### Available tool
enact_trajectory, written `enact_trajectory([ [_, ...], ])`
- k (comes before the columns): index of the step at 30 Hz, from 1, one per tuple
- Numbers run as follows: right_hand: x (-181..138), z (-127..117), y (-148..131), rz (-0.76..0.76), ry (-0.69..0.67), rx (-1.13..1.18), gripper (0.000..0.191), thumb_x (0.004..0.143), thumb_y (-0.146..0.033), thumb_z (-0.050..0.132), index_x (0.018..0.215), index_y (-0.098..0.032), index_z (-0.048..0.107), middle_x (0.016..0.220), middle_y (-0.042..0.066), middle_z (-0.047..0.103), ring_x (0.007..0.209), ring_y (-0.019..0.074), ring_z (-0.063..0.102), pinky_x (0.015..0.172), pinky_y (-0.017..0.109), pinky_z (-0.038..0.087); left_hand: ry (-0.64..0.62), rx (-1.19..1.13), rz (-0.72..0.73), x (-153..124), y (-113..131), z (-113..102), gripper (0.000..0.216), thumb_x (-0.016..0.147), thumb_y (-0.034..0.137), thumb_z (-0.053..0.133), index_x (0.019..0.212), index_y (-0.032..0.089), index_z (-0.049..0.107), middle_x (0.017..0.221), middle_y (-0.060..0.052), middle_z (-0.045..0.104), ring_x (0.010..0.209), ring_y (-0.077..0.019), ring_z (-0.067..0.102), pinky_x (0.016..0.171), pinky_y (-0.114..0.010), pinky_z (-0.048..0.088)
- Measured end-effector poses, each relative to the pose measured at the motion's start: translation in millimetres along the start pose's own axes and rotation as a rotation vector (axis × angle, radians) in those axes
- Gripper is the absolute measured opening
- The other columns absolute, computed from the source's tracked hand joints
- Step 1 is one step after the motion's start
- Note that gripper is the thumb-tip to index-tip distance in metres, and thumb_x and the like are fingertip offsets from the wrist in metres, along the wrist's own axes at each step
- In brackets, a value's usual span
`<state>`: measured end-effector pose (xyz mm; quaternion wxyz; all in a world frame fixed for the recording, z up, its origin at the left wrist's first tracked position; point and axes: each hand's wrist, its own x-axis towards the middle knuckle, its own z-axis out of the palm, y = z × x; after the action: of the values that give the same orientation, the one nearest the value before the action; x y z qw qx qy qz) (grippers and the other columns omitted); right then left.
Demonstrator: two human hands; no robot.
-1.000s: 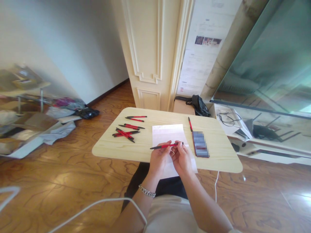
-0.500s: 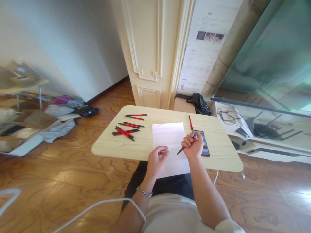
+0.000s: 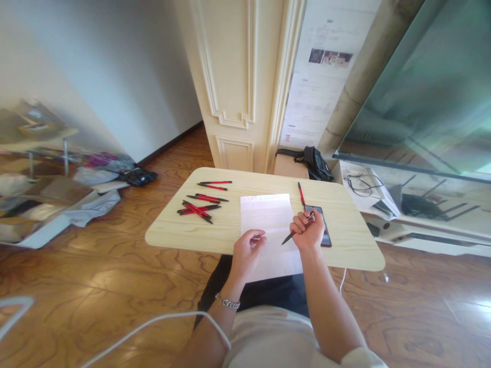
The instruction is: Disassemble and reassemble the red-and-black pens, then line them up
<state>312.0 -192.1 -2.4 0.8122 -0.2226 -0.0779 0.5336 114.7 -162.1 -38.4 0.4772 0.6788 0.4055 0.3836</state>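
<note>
A sheet of white paper (image 3: pixel 264 209) lies on the small light wood table (image 3: pixel 169 230), its near end reaching the table's front edge. My right hand (image 3: pixel 309 232) is closed round a pen (image 3: pixel 287 238), whose dark tip points down and left over the paper. Loosely curled at the lower left of the sheet, my left hand (image 3: pixel 247 253) has a gap between thumb and fingers and nothing visible in it. Several red and black pens (image 3: pixel 199 208) lie on the left of the table, some crossing. Another red and black pen (image 3: pixel 301 194) rests beyond my right hand.
Partly hidden by my right hand, a phone (image 3: pixel 326 237) lies on the table. Behind the table are a black bag (image 3: pixel 316 163) and a white cabinet (image 3: pixel 429 237) with a cable on top. Bags and boxes (image 3: pixel 57 199) clutter the floor at left.
My right hand, with the pen in it, has shifted very slightly to the right. My left hand and the pens on the table look the same.
</note>
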Motion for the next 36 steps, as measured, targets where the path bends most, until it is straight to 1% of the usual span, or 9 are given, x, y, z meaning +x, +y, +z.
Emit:
enact_trajectory([
  [7, 1.1, -0.7, -4.3, -0.019, 0.008, -0.001, 0.030, 0.080, -0.046, 0.056, 0.066, -0.020, 0.048, 0.051, -0.008, 0.035, 0.037, 0.0050, 0.027, 0.032, 0.019, 0.020, -0.001, 0.154, 0.094, 20.1, 3.6, -3.7, 0.020, 0.085, 0.032, 0.058, 0.099, 0.021, 0.065, 0.101, -0.005, 0.069, 0.089, -0.0168, 0.066, 0.081, -0.030, 0.054],
  [14, 6.4, -6.1, -7.3, -0.026, 0.001, 0.010, 0.025, 0.082, -0.037, 0.055, 0.066, -0.020, 0.047, 0.051, -0.008, 0.033, 0.036, 0.0051, 0.025, 0.031, 0.018, 0.020, -0.002, 0.498, 0.306, 69.0, -3.3, 0.1, 0.020, 0.085, 0.022, 0.057, 0.103, 0.019, 0.064, 0.106, -0.006, 0.067, 0.099, -0.0205, 0.061, 0.094, -0.037, 0.048],
  [20, 13.3, 1.7, -13.2, -0.022, -0.004, -0.014, 0.031, 0.081, -0.049, 0.059, 0.074, -0.019, 0.053, 0.059, -0.005, 0.044, 0.041, 0.0041, 0.035, 0.030, 0.015, 0.024, -0.050, 0.759, 0.399, 103.3, -15.8, 11.4, 0.030, 0.084, 0.019, 0.057, 0.113, 0.013, 0.062, 0.118, -0.012, 0.062, 0.114, -0.0240, 0.051, 0.104, -0.038, 0.037],
  [23, 23.2, 10.3, -16.2, 0.001, 0.029, -0.090, 0.026, 0.083, -0.041, 0.060, 0.072, -0.018, 0.054, 0.063, -0.002, 0.051, 0.046, 0.0046, 0.043, 0.032, 0.014, 0.028, -0.083, 0.831, 0.403, 106.1, -22.2, 15.0, 0.033, 0.084, 0.021, 0.057, 0.116, 0.011, 0.060, 0.120, -0.014, 0.060, 0.116, -0.0250, 0.049, 0.106, -0.039, 0.034],
  [26, 39.1, 15.4, -12.3, -0.028, 0.124, -0.248, 0.037, 0.085, -0.050, 0.051, 0.066, -0.018, 0.053, 0.063, 0.001, 0.056, 0.051, 0.0082, 0.052, 0.036, 0.017, 0.035, -0.086, 0.857, 0.390, 101.8, -26.5, 15.5, 0.033, 0.086, 0.024, 0.055, 0.115, 0.011, 0.060, 0.122, -0.014, 0.059, 0.118, -0.0254, 0.048, 0.106, -0.039, 0.033],
  [29, 57.5, 15.5, -2.3, -0.116, 0.253, -0.472, 0.053, 0.083, -0.066, 0.042, 0.064, -0.018, 0.054, 0.047, -0.003, 0.046, 0.037, 0.0069, 0.040, 0.031, 0.018, 0.026, -0.075, 0.852, 0.395, 95.1, -27.6, 14.0, 0.032, 0.086, 0.025, 0.054, 0.115, 0.012, 0.060, 0.123, -0.013, 0.058, 0.118, -0.0252, 0.047, 0.106, -0.039, 0.033],
  [31, 68.4, 14.0, 4.7, -0.127, 0.295, -0.555, 0.056, 0.080, -0.070, 0.042, 0.065, -0.018, 0.057, 0.040, -0.006, 0.037, 0.031, 0.0054, 0.031, 0.030, 0.018, 0.018, -0.067, 0.840, 0.402, 90.9, -27.0, 12.8, 0.031, 0.086, 0.024, 0.054, 0.114, 0.013, 0.060, 0.122, -0.013, 0.058, 0.117, -0.0248, 0.048, 0.105, -0.038, 0.034],
  [33, 76.6, 11.9, 10.8, -0.061, 0.284, -0.565, 0.053, 0.079, -0.068, 0.046, 0.071, -0.017, 0.060, 0.042, -0.005, 0.043, 0.033, 0.0063, 0.037, 0.031, 0.018, 0.022, -0.060, 0.824, 0.407, 87.7, -26.0, 11.9, 0.031, 0.086, 0.024, 0.055, 0.115, 0.014, 0.060, 0.122, -0.012, 0.058, 0.117, -0.0245, 0.048, 0.105, -0.038, 0.034],
  [36, 83.6, 6.8, 19.7, 0.036, 0.203, -0.587, 0.039, 0.074, -0.056, 0.061, 0.076, -0.017, 0.062, 0.054, 0.000, 0.058, 0.044, 0.0093, 0.052, 0.037, 0.019, 0.035, -0.055, 0.802, 0.407, 85.0, -24.3, 11.2, 0.031, 0.086, 0.024, 0.054, 0.115, 0.015, 0.060, 0.122, -0.012, 0.058, 0.117, -0.0244, 0.048, 0.105, -0.040, 0.035],
])
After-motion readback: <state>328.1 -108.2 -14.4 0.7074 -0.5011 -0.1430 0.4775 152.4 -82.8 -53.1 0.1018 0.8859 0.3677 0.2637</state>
